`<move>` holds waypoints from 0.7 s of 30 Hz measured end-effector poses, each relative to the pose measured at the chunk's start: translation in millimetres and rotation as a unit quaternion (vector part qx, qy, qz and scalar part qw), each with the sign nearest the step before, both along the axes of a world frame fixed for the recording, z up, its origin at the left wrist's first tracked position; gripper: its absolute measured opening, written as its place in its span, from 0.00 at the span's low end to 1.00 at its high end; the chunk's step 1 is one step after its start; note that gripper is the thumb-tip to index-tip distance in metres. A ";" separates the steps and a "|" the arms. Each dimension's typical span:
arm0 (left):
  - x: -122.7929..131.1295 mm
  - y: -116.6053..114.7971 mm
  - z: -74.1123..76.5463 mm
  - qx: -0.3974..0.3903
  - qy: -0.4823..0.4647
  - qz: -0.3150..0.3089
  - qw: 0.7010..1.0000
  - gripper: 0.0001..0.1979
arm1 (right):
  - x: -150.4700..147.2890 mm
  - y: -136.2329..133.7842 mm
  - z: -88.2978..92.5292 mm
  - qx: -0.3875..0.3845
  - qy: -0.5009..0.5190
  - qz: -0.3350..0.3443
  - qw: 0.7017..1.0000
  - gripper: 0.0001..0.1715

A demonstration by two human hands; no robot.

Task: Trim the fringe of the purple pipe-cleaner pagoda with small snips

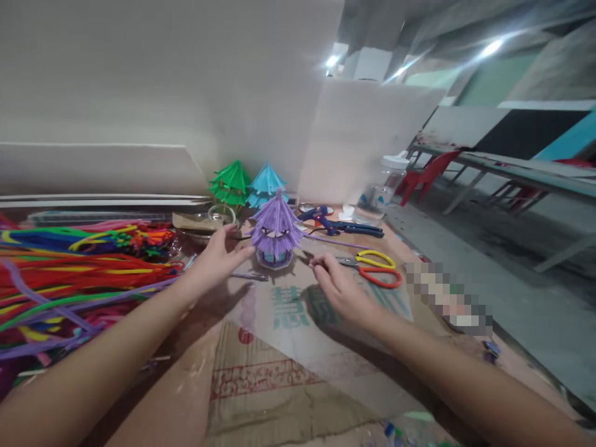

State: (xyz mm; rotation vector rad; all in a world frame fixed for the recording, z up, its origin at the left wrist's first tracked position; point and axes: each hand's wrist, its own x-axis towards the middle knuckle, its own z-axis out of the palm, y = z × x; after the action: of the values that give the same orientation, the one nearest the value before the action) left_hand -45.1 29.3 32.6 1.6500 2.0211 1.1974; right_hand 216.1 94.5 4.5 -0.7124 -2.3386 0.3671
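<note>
A small purple two-tiered pagoda (275, 230), made of fuzzy craft stems, stands upright on the work surface between my hands. My left hand (216, 257) is at its left side, thumb and fingers apart; its thumb tip comes close to the pagoda, but I cannot tell if it touches. To the right, my right hand (338, 282) has its fingers curled together, and what they hold, if anything, is hidden. Scissors with yellow and orange handles (380, 279) lie just behind that hand, which covers part of the blades. A thin pen-like tool (251, 276) lies in front of the pagoda.
Green (231, 184) and light blue (266, 186) pagodas stand behind. Piles of colourful pipe cleaners (88, 273) fill the left. A blue glue gun (321, 216), dark-handled pliers (361, 228) and a clear jar (384, 186) are at the back right. Printed cardboard (279, 385) covers the front.
</note>
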 end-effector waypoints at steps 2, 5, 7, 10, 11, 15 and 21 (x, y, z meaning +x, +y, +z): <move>-0.2 15.6 17.9 0.013 -0.032 -0.007 0.999 0.40 | 1.9 5.6 18.6 -0.056 0.058 0.002 0.997 0.07; 4.9 39.1 38.9 0.039 -0.024 -0.060 0.997 0.38 | -4.5 21.4 40.2 -0.087 0.106 -0.018 0.990 0.11; 9.8 51.8 46.0 0.041 -0.032 -0.085 0.995 0.36 | -13.4 32.5 49.1 -0.086 0.116 -0.022 0.989 0.15; 15.1 63.4 47.8 0.060 -0.047 -0.127 0.989 0.36 | -27.4 43.7 56.0 -0.078 0.142 0.005 0.987 0.19; 15.7 65.1 47.3 0.059 -0.049 -0.142 0.987 0.36 | -31.1 45.5 57.1 -0.077 0.150 0.012 0.986 0.20; 12.1 62.8 47.1 0.081 0.020 -0.136 0.987 0.31 | -38.2 45.2 57.9 -0.079 0.161 0.011 0.984 0.17; 10.5 53.4 49.3 0.149 0.076 -0.080 0.983 0.19 | -34.1 42.7 46.3 -0.052 0.116 0.015 0.992 0.13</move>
State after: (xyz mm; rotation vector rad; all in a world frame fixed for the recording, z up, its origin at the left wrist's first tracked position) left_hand -34.6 82.7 81.9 2.0590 1.8163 1.4066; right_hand 182.0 137.3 50.8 -0.6460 -2.1240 0.5591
